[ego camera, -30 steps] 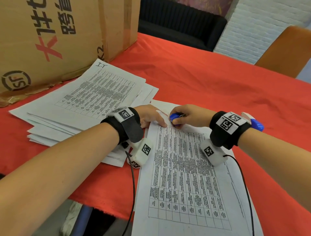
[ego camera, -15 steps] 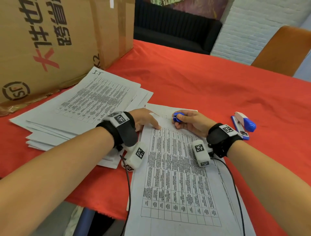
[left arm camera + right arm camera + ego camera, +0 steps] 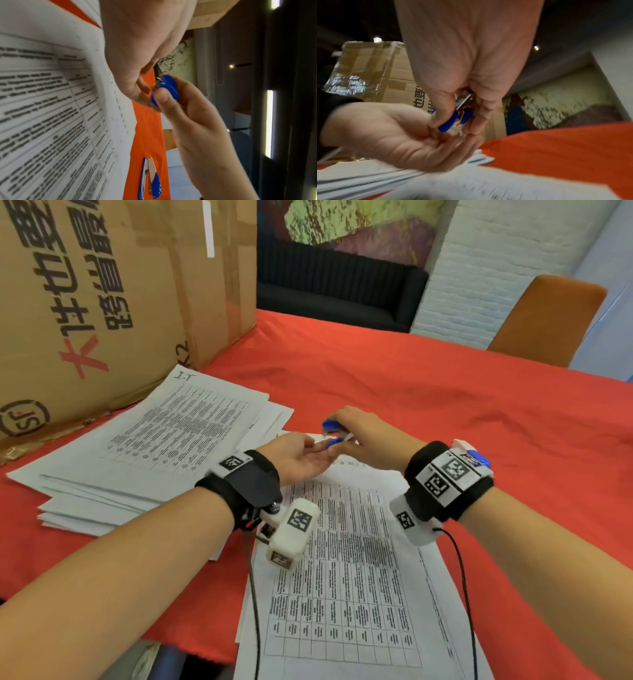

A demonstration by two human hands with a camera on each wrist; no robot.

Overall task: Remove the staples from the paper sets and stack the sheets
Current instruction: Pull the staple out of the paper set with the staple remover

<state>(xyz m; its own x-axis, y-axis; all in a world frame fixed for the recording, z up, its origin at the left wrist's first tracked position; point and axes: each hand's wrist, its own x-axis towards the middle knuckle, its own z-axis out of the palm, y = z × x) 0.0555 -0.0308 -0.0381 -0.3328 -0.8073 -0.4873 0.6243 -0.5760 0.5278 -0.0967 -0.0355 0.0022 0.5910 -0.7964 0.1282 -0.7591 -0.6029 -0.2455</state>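
My right hand (image 3: pixel 346 436) is lifted above the top of the printed paper set (image 3: pixel 342 577) and grips a small blue staple remover (image 3: pixel 330 428), its metal claws pointing left. My left hand (image 3: pixel 308 455) lies palm up just under it, fingertips touching the claws (image 3: pixel 158 82). In the right wrist view the staple remover (image 3: pixel 448 121) hangs over the cupped left palm (image 3: pixel 402 135). Whether a staple sits in the claws is too small to tell. A spread pile of loose sheets (image 3: pixel 154 446) lies to the left.
A large cardboard box (image 3: pixel 102 302) stands behind the pile at the back left. A blue and white stapler (image 3: pixel 151 178) lies on the red tablecloth (image 3: pixel 445 392) right of the paper set. An orange chair (image 3: pixel 544 320) is at the far right edge.
Both hands have come up off the paper. The right hand lifted the staple remover from the set's top corner, and the left hand turned palm up beneath it.
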